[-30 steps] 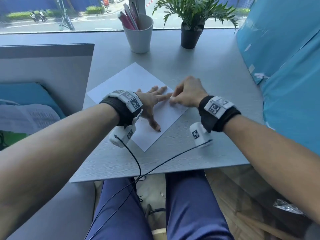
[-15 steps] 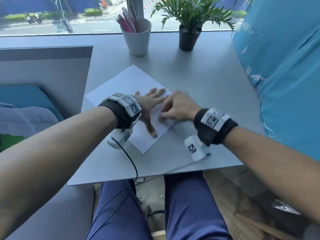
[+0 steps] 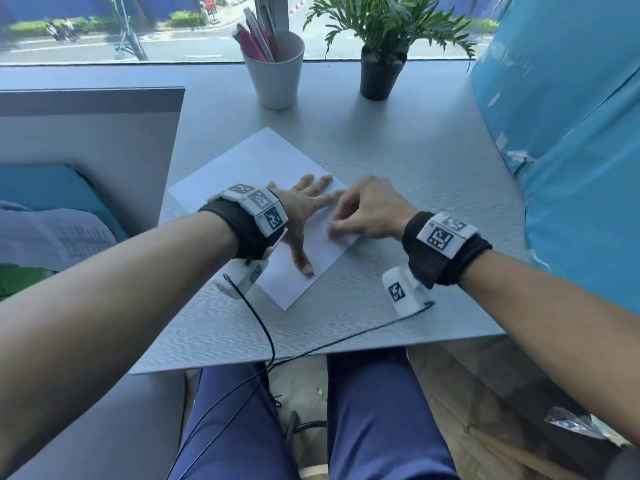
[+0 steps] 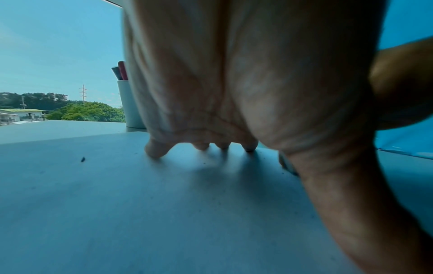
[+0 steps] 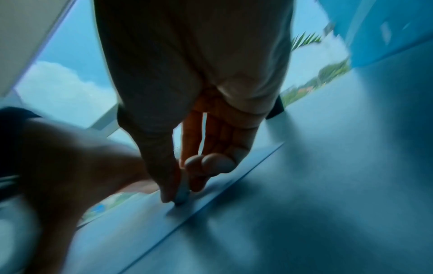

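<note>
A white sheet of paper (image 3: 256,161) lies askew on the grey table (image 3: 415,168). My left hand (image 3: 304,206) rests flat on the sheet with its fingers spread and straight; the left wrist view shows the fingertips (image 4: 154,152) touching the paper (image 4: 117,204). My right hand (image 3: 367,209) is at the sheet's right edge with its fingers curled. In the right wrist view its thumb and forefinger pinch a small pale block (image 5: 183,191), perhaps an eraser, whose lower end touches the paper (image 5: 140,222).
At the back of the table stand a white cup (image 3: 277,77) with pens and a potted plant (image 3: 381,71). A blue plastic-wrapped bulk (image 3: 571,133) borders the table's right side, a grey ledge (image 3: 90,133) its left. Wrist cables (image 3: 270,341) trail over the near edge.
My right hand has slid toward me along the paper's right edge, away from the left forefinger's tip. The left hand has stayed flat on the sheet.
</note>
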`<state>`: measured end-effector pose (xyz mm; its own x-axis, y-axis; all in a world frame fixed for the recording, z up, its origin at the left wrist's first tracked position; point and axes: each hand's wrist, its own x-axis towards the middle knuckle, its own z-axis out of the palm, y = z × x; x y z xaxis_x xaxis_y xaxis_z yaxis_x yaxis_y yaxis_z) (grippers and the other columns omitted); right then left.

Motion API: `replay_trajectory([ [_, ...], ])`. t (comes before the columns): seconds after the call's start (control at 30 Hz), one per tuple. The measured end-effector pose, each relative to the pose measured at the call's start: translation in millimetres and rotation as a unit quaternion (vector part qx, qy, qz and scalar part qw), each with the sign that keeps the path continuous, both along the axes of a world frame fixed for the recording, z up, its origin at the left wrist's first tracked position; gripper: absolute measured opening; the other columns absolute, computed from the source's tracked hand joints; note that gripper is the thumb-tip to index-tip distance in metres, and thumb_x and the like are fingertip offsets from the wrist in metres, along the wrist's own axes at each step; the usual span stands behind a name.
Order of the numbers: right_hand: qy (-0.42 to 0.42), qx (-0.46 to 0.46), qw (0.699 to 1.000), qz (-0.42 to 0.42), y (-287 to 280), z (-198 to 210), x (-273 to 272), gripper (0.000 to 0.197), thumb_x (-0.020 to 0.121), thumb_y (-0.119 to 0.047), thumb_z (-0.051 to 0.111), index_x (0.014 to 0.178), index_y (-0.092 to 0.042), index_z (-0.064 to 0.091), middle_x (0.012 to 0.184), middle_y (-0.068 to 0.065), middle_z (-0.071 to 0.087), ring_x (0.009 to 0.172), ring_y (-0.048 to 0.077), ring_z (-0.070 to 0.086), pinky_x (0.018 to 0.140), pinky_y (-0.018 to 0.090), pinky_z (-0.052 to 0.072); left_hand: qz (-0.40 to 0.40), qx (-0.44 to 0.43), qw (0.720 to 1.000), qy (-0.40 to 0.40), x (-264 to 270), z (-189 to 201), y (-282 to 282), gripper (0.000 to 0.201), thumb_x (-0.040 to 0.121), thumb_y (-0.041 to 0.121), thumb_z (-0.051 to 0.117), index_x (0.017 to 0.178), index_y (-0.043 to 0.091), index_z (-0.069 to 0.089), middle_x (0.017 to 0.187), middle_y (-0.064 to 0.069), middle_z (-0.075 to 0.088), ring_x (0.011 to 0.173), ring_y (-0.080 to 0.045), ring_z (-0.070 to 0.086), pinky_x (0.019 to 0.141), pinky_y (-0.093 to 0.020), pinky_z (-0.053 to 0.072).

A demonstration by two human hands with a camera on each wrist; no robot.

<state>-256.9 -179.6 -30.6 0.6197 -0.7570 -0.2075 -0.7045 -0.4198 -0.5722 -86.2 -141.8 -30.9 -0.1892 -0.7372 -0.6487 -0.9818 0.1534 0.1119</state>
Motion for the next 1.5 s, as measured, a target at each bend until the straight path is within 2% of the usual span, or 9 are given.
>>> replay_trajectory([
  [0.13,0.003,-0.058,0.992,-0.114,-38,10,-16,0.014,0.068,-0.028,0.08,0.074,-0.016,0.078,0.071,0.0,0.074,0.067,0.009,0.065,0.056,0.008,0.041,0.005,-0.004,1.0,-0.004,0,0,1,0.16,0.036,0.061,0.091,0.145,0.047,-0.025,0.154,0.014,-0.036,0.144,-0.016,-0.03,0.107,-0.075,0.003],
  [0.33,-0.005,0.012,0.999,0.029,21,1,7,0.008,0.067,-0.022,0.082,0.066,-0.017,0.076,0.064,-0.007,0.071,0.057,0.002,0.059,0.055,0.009,0.043,0.0,0.003,1.0,-0.002,1,-1,1,0.161,0.035,0.064,0.089,0.147,0.043,-0.024,0.153,0.012,-0.039,0.142,-0.016,-0.033,0.109,-0.073,-0.003],
  [0.43,-0.014,-0.034,0.998,-0.046,-14,5,-2,0.01,0.069,-0.022,0.08,0.073,-0.013,0.078,0.07,0.001,0.074,0.061,0.004,0.061,0.055,0.007,0.043,-0.002,0.001,1.0,0.011,3,-2,1,0.162,0.036,0.064,0.089,0.148,0.041,-0.025,0.153,0.013,-0.038,0.142,-0.016,-0.033,0.107,-0.073,-0.003],
  [0.53,0.0,-0.053,0.994,-0.091,-35,13,-8,0.012,0.068,-0.024,0.081,0.074,-0.014,0.078,0.071,0.0,0.073,0.064,0.007,0.063,0.064,0.02,0.053,-0.003,0.0,1.0,0.011,5,-2,0,0.162,0.037,0.062,0.09,0.147,0.04,-0.027,0.153,0.013,-0.038,0.142,-0.016,-0.033,0.106,-0.075,-0.003],
  [0.7,0.001,0.04,0.998,0.038,24,7,3,0.006,0.068,-0.021,0.082,0.068,-0.017,0.077,0.061,-0.011,0.068,0.053,-0.003,0.058,0.053,0.01,0.043,-0.002,0.002,1.0,0.011,5,-3,1,0.161,0.037,0.066,0.089,0.147,0.04,-0.026,0.152,0.014,-0.039,0.141,-0.014,-0.034,0.109,-0.073,-0.004],
  [0.87,0.001,-0.041,0.996,-0.08,-27,11,-13,0.013,0.068,-0.025,0.081,0.074,-0.014,0.078,0.07,-0.001,0.073,0.065,0.007,0.062,0.059,0.014,0.046,-0.001,-0.003,1.0,0.024,6,-4,0,0.161,0.036,0.065,0.089,0.147,0.041,-0.026,0.153,0.015,-0.037,0.142,-0.014,-0.033,0.108,-0.074,-0.003],
  [1.07,-0.005,0.014,0.999,0.051,26,4,7,0.007,0.067,-0.02,0.081,0.067,-0.014,0.076,0.06,-0.008,0.068,0.053,-0.002,0.059,0.052,0.011,0.045,0.0,-0.006,1.0,0.02,5,-4,0,0.161,0.036,0.067,0.088,0.148,0.041,-0.025,0.152,0.014,-0.039,0.141,-0.014,-0.034,0.108,-0.074,-0.003],
  [1.23,0.019,-0.049,0.997,-0.062,-31,14,-12,0.015,0.07,-0.026,0.081,0.077,-0.013,0.078,0.073,0.001,0.074,0.07,0.01,0.067,0.063,0.014,0.046,0.0,-0.013,0.999,0.03,8,-8,-1,0.161,0.036,0.065,0.089,0.148,0.042,-0.025,0.154,0.015,-0.036,0.143,-0.014,-0.032,0.107,-0.075,-0.001],
  [1.5,0.008,-0.067,0.996,-0.065,-18,18,-24,0.009,0.076,-0.026,0.079,0.08,-0.019,0.076,0.077,-0.002,0.072,0.075,0.01,0.067,0.069,0.018,0.051,0.002,-0.093,0.988,0.12,23,-16,8,0.147,0.038,0.072,0.084,0.155,0.041,0.0,0.163,0.01,-0.012,0.148,-0.009,-0.015,0.113,-0.065,-0.006],
])
